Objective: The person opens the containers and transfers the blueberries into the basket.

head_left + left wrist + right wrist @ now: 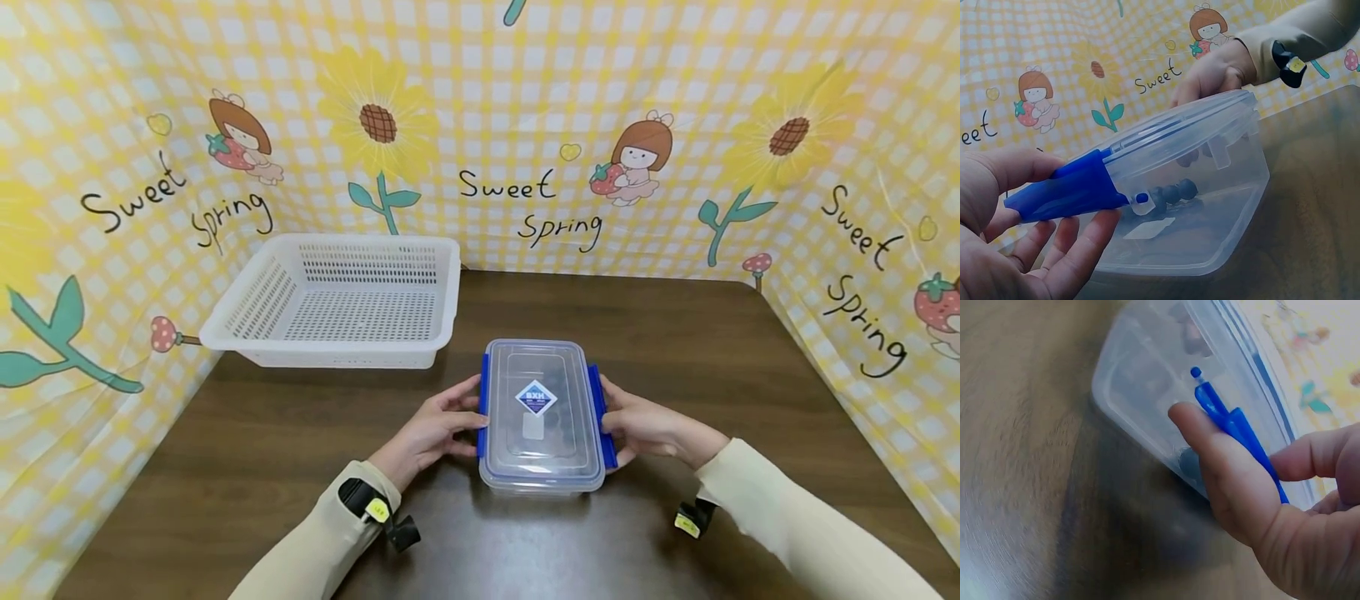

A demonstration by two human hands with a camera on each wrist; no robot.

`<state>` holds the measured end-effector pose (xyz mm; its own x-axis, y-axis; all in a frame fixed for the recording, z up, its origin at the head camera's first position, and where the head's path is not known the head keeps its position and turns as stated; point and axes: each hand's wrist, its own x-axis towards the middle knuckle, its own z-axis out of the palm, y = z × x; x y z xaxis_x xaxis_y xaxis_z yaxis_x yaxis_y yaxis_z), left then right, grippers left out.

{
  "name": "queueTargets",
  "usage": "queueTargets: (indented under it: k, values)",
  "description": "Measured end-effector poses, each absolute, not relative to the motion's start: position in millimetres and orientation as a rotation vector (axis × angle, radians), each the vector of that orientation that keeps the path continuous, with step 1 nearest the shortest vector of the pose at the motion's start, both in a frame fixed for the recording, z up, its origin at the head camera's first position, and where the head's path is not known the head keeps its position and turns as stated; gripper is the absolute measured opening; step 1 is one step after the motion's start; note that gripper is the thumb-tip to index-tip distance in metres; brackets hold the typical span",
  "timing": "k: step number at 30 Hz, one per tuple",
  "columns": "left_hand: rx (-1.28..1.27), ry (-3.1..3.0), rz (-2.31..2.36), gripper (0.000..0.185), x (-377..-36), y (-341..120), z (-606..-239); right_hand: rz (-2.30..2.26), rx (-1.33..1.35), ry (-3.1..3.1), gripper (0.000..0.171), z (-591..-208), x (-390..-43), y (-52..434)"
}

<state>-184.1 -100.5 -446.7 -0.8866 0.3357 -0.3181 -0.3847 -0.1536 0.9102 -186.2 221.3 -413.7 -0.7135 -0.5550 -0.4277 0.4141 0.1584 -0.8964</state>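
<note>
Head view: left hand (433, 427) pinched one blue latch (484, 383) at 9 o'clock of the clear lidded box (555, 442); right hand (654, 427) gripped the other at 3. Box lay between. White basket (330, 345) stood apart, 10 o'clock.

On the lid of the clear box (562, 442) we read "BXH" in the upper part of a blue-and-white diamond label (536, 398); the smaller line beneath it is too tiny for us to make out. The yellow checked cloth (495, 100) carries "Sweet Spring" three times in black handwritten-style lettering (507, 185), with "Sweet" above "Spring": once at the left, once in the middle and once at the right. From the left wrist we see one whole "Sweet" and, at the picture's left edge, a cut-off "eet". Each wrist camera bears a yellow tag (377, 510) whose marks we cannot read.
</note>
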Motion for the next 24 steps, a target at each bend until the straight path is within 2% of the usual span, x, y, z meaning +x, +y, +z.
queueTargets:
  k: [13,24]
  values:
    - [-0.052,1.635,2.085,0.076,-184,-101,-446,-1.875,-0.269,1.368,0.088,-452,-181,240]
    - [-0.121,1.636,2.091,0.077,-183,-97,-447,-1.951,-0.242,1.438,0.075,-445,-179,254]
